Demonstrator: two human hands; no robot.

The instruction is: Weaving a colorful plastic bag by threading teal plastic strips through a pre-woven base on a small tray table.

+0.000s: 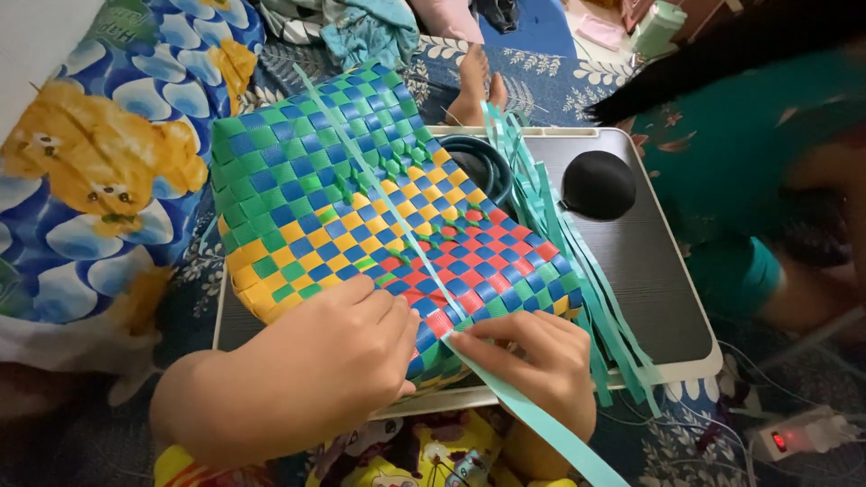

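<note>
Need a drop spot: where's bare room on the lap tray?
Free: dark tray surface right of the teal strips, below the black dome. Small bare corner left of the left hand. Crowded: the woven basket fills the left and centre; the right hand blocks the front edge.

Dark lap table (645, 271) with pale rim set over patterned bedding (541, 81), woven plastic basket (361, 207) lying across it, loose teal strips (577, 271) alongside, black dome-shaped object (598, 184), dark coiled ring (483, 162)
</note>
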